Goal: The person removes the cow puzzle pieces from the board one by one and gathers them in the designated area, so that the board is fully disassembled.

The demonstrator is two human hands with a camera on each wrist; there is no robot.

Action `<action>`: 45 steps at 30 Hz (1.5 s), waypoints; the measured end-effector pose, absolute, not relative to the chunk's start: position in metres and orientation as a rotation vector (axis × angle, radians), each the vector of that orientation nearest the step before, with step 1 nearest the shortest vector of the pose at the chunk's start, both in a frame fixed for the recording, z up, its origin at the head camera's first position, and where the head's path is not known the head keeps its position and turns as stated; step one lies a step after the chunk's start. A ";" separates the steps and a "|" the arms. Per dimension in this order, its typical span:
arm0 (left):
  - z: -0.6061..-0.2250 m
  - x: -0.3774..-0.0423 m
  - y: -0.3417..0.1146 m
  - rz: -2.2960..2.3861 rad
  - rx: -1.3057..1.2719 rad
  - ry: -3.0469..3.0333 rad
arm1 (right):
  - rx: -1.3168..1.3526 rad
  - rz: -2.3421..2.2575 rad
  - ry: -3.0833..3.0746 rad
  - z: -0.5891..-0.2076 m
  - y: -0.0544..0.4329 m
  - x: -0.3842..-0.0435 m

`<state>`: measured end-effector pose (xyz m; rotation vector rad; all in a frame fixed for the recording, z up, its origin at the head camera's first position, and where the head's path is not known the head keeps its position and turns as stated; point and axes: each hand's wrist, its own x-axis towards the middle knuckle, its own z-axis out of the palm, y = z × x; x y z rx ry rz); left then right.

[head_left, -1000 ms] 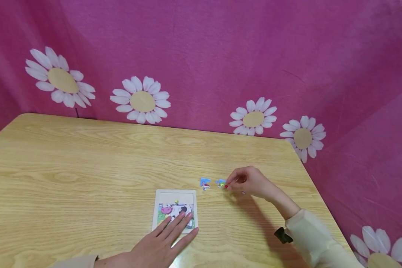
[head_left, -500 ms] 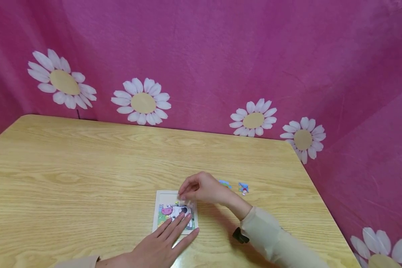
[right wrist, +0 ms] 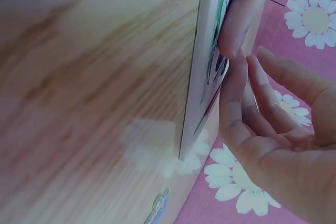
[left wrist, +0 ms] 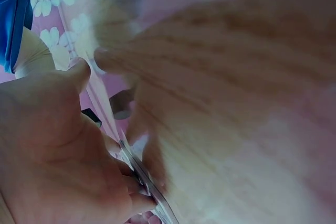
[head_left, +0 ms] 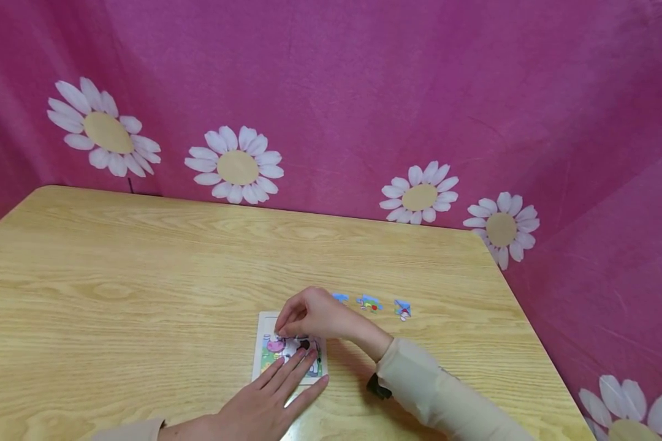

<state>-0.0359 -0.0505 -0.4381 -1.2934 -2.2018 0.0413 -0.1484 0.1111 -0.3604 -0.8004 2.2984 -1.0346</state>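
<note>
A small cow jigsaw puzzle (head_left: 276, 346) lies in a pale tray (head_left: 257, 361) on the wooden table. My left hand (head_left: 265, 401) rests flat on its lower right part, fingers spread straight and covering some of the picture. Over the puzzle's upper edge is my right hand (head_left: 309, 315), bent at the knuckles, fingertips right at the cow's head. Nothing shows between thumb and fingers of the right hand (right wrist: 273, 108) in the right wrist view. It hides the top of the tray. In the left wrist view, the left hand (left wrist: 58, 145) lies along the tray's edge.
Loose jigsaw pieces lie in a row beyond the tray: a partly hidden blue one (head_left: 340, 297), a multicoloured one (head_left: 371, 304) and a blue one with red (head_left: 403, 309). A pink daisy-patterned cloth (head_left: 331, 110) hangs behind the table (head_left: 143, 275).
My right hand has moved left from the loose pieces, across the tray, to the cow's head. The left hand stays in place on the puzzle.
</note>
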 end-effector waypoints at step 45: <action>-0.436 -0.032 -0.049 0.039 -1.266 -2.226 | -0.801 -1.176 2.358 -0.344 0.160 -0.151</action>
